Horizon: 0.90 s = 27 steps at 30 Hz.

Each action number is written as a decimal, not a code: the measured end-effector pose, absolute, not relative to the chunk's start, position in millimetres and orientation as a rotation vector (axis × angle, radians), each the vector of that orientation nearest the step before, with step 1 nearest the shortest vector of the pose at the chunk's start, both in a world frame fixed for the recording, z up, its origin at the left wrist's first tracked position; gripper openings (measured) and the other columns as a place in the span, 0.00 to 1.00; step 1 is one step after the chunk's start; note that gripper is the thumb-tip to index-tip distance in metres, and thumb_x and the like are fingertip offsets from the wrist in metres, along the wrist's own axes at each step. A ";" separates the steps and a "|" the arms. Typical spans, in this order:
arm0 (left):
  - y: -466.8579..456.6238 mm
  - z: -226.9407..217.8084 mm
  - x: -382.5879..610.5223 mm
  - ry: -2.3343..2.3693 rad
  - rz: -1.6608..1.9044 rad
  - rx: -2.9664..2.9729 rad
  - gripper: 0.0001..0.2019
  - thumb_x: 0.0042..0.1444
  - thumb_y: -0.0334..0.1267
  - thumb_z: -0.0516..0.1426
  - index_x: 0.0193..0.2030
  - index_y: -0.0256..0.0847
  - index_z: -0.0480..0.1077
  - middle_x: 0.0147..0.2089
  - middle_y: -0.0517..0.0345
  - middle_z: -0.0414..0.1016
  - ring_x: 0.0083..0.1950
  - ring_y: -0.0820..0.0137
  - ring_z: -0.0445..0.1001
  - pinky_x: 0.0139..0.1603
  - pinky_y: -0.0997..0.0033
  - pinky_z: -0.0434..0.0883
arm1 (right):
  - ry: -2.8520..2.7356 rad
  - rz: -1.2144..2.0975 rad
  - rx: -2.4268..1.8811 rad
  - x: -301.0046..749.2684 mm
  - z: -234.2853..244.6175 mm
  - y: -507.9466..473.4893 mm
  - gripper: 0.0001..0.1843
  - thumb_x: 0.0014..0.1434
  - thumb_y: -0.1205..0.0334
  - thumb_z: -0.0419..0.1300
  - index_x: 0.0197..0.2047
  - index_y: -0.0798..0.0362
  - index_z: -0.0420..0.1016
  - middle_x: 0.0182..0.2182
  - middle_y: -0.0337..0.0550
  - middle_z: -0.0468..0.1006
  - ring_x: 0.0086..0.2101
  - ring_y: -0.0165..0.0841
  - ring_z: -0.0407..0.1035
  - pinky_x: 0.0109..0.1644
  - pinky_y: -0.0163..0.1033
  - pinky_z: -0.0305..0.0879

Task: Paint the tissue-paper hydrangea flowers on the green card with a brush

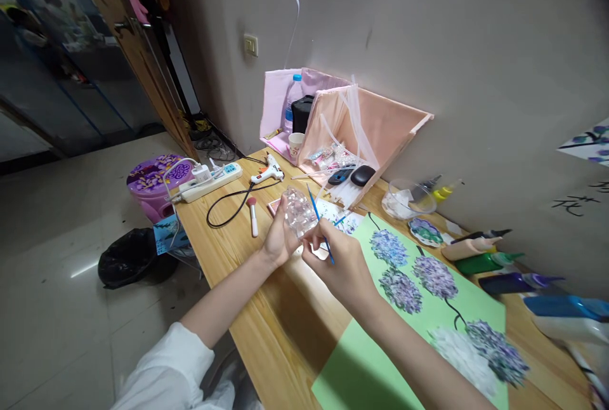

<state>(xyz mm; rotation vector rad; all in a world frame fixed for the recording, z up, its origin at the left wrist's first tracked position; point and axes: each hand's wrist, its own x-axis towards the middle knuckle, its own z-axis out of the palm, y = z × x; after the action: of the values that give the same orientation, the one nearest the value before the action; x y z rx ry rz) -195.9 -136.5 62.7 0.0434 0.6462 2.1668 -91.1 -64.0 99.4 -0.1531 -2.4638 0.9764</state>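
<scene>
In my left hand [277, 238] is a clear, bumpy plastic piece [299, 212], its fingers mostly hidden behind it. My right hand [343, 265] pinches a thin blue paintbrush [313, 202] close beside that piece; whether they touch I cannot tell. Under and right of my right arm lies a green sheet [349, 365] painted with purple-blue flower clusters [434, 275] and a white one [462, 359]. A smaller white painted sheet [328, 209] is partly hidden behind my hands.
Paint bottles [490, 262] line the wall side, near a clear round tub [398, 202] and a paint-smeared palette [425, 231]. Left on the table are a glue gun [269, 169], a makeup brush [253, 218] and a power strip [212, 183]. Pink boxes [328, 121] stand behind.
</scene>
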 end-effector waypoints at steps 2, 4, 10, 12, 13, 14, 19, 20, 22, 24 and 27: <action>-136.3 63.7 -195.4 0.648 2.175 0.047 0.20 0.58 0.54 0.55 0.39 0.37 0.74 0.32 0.56 0.76 0.34 0.66 0.76 0.38 0.69 0.71 | -2.469 0.989 -0.154 -91.1 100.2 -63.9 0.10 0.50 0.72 0.55 0.27 0.49 0.56 0.25 0.35 0.73 0.26 0.28 0.69 0.29 0.30 0.60; -136.1 64.0 -194.9 0.652 2.189 0.034 0.19 0.58 0.53 0.55 0.38 0.37 0.74 0.32 0.56 0.76 0.34 0.67 0.76 0.39 0.69 0.71 | -2.471 1.019 -0.152 -90.9 100.5 -64.0 0.11 0.50 0.71 0.55 0.27 0.49 0.56 0.26 0.36 0.74 0.26 0.28 0.70 0.30 0.31 0.61; -135.6 61.7 -195.0 0.631 2.197 0.062 0.19 0.58 0.53 0.56 0.39 0.38 0.74 0.33 0.56 0.77 0.34 0.67 0.76 0.39 0.69 0.71 | -2.462 1.044 -0.125 -91.4 100.9 -63.7 0.11 0.50 0.72 0.54 0.27 0.49 0.54 0.26 0.36 0.75 0.26 0.28 0.70 0.30 0.31 0.60; -135.6 61.2 -195.5 0.630 2.200 0.070 0.19 0.58 0.53 0.55 0.39 0.38 0.74 0.33 0.56 0.77 0.34 0.67 0.76 0.40 0.69 0.71 | -2.463 1.068 -0.124 -91.6 101.8 -63.3 0.12 0.49 0.73 0.54 0.27 0.49 0.54 0.26 0.36 0.75 0.26 0.28 0.69 0.30 0.31 0.60; -135.7 61.2 -195.7 0.632 2.201 0.067 0.19 0.59 0.53 0.55 0.40 0.38 0.74 0.33 0.56 0.77 0.34 0.67 0.76 0.39 0.69 0.71 | -2.463 1.074 -0.126 -91.6 102.2 -63.1 0.12 0.49 0.73 0.55 0.27 0.49 0.55 0.27 0.36 0.75 0.26 0.28 0.69 0.30 0.31 0.61; -135.8 61.4 -195.8 0.637 2.197 0.060 0.19 0.59 0.53 0.55 0.40 0.38 0.74 0.32 0.57 0.77 0.34 0.67 0.76 0.39 0.69 0.71 | -2.464 1.077 -0.130 -91.6 102.5 -62.9 0.12 0.49 0.73 0.54 0.27 0.49 0.55 0.27 0.36 0.75 0.26 0.28 0.69 0.30 0.31 0.61; -136.5 62.6 -195.3 0.648 2.158 0.059 0.20 0.58 0.54 0.55 0.38 0.36 0.74 0.32 0.55 0.77 0.33 0.66 0.76 0.35 0.69 0.72 | -2.468 1.101 -0.136 -91.7 102.2 -62.5 0.12 0.48 0.74 0.55 0.27 0.49 0.55 0.27 0.36 0.75 0.27 0.28 0.70 0.30 0.31 0.60; -136.6 62.6 -195.2 0.647 2.154 0.067 0.21 0.59 0.54 0.54 0.37 0.36 0.74 0.31 0.54 0.77 0.32 0.66 0.76 0.34 0.70 0.72 | -2.471 1.102 -0.135 -91.8 101.8 -62.4 0.12 0.48 0.74 0.55 0.27 0.49 0.55 0.27 0.36 0.75 0.27 0.28 0.70 0.31 0.31 0.61; -136.5 62.4 -195.2 0.645 2.152 0.080 0.21 0.59 0.54 0.54 0.37 0.36 0.74 0.31 0.55 0.77 0.32 0.67 0.76 0.33 0.71 0.72 | -2.471 1.100 -0.136 -92.1 101.0 -62.2 0.12 0.48 0.73 0.55 0.27 0.49 0.55 0.27 0.36 0.75 0.27 0.28 0.70 0.31 0.31 0.61; -136.4 61.9 -195.3 0.643 2.154 0.083 0.20 0.59 0.54 0.54 0.38 0.37 0.74 0.31 0.56 0.76 0.31 0.67 0.76 0.33 0.71 0.72 | -2.466 1.102 -0.136 -92.3 100.2 -61.7 0.12 0.49 0.73 0.55 0.27 0.49 0.55 0.27 0.36 0.75 0.27 0.28 0.70 0.31 0.31 0.61; -136.1 61.4 -195.5 0.651 2.167 0.068 0.20 0.58 0.55 0.55 0.38 0.37 0.74 0.32 0.56 0.77 0.33 0.67 0.76 0.36 0.70 0.73 | -2.466 1.103 -0.124 -92.6 99.3 -60.9 0.12 0.48 0.73 0.55 0.27 0.49 0.55 0.27 0.36 0.75 0.28 0.29 0.71 0.32 0.31 0.62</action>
<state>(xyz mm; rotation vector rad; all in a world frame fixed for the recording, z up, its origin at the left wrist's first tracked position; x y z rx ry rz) -195.5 -136.1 61.4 0.0680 0.6506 2.1673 -92.6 -60.9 99.3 -0.1239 -2.4660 1.1027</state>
